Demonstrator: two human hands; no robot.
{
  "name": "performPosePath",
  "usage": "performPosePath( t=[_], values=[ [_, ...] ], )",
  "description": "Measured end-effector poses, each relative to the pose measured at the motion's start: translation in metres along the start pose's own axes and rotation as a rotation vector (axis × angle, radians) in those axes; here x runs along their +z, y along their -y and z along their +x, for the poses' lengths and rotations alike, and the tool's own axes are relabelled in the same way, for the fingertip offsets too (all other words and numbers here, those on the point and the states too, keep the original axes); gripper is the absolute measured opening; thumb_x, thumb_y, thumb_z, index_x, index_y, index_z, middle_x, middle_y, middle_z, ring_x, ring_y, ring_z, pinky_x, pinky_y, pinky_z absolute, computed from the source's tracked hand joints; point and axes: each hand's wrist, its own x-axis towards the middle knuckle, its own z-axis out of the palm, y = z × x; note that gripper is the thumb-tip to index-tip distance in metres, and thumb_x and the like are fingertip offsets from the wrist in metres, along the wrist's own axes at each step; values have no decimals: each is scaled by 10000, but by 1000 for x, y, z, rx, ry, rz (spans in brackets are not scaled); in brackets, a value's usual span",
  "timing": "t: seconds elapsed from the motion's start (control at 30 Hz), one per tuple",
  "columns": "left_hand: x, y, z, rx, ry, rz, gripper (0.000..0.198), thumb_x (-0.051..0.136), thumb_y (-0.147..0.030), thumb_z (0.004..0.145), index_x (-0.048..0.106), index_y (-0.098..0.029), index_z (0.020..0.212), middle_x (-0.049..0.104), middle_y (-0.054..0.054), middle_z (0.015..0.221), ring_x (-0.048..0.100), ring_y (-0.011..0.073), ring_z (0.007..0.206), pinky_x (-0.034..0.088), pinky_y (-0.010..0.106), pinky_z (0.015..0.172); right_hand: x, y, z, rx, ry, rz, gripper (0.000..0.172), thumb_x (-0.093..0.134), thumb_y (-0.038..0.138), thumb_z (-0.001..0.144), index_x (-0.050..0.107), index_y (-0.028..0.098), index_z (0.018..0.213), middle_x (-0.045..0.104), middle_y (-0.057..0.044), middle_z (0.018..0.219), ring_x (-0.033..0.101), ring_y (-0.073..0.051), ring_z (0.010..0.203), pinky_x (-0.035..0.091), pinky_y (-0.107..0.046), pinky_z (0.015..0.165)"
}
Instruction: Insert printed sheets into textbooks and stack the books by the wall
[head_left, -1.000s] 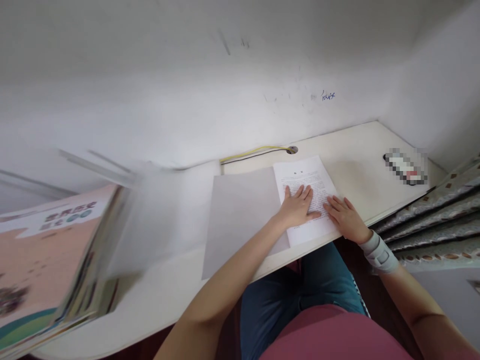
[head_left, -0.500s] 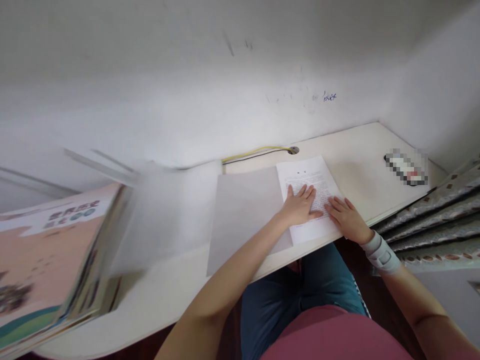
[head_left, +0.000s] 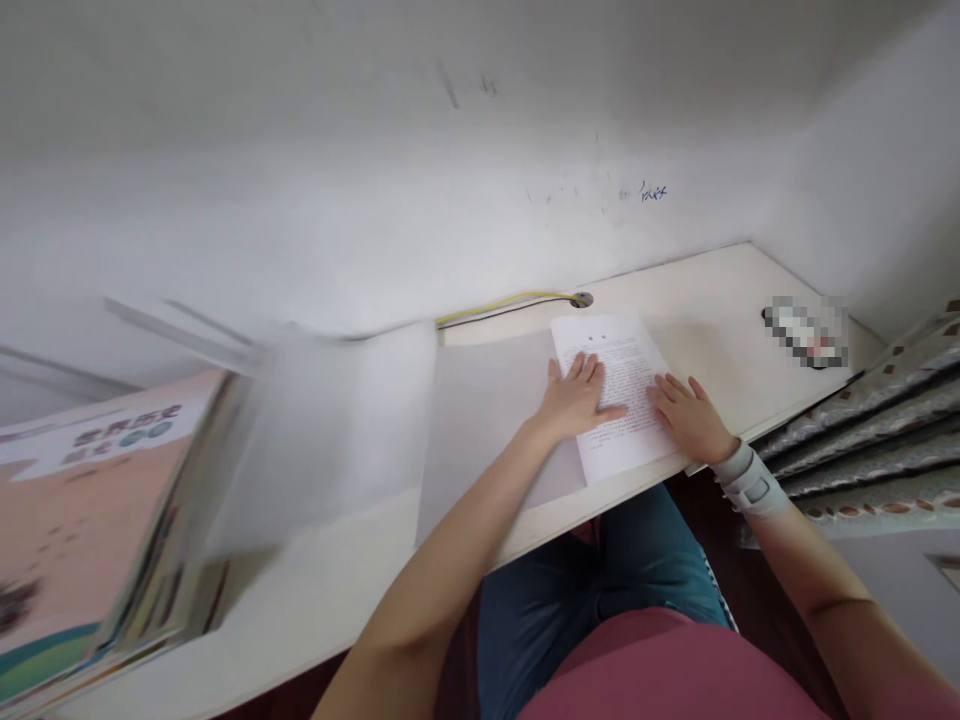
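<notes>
The spread left hand point(head_left: 574, 400) now lies farther left on the page point(head_left: 631, 385); the spread right hand point(head_left: 694, 420) touches it. Scuffed wall point(head_left: 375, 200) meets the bench's point(head_left: 720, 330) back edge.

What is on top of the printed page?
The left hand lies spread on the printed page, and the right hand overlaps its right edge. Printed lines show between them; whatever is printed beneath the hands is covered.
</notes>
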Motion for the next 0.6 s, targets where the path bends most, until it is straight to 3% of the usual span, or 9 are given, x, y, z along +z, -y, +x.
performPosePath(
  t=[0.13, 0.6],
  values=[
    [5, 0, 8, 29, 62, 26, 921, 300, -741, 801, 220, -113, 1469, 138, 161, 1546, 62, 368, 1420, 64, 655, 1069, 3, 4, 9, -2, 43, 22, 428, 284, 251, 963, 474, 157, 1335, 442, -127, 1425, 384, -255, 1323, 281, -511, 1067],
    [14, -11, 11, 49, 33, 3, 826, 239, -687, 851, 217, -143, 1473, 171, 133, 1543, 87, 337, 1424, 39, 677, 1058, 15, 4, 0, -7, 36, 113, 444, 295, 287, 965, 466, 129, 1344, 391, -140, 1458, 336, -254, 1353, 295, -463, 1076]
  ],
)
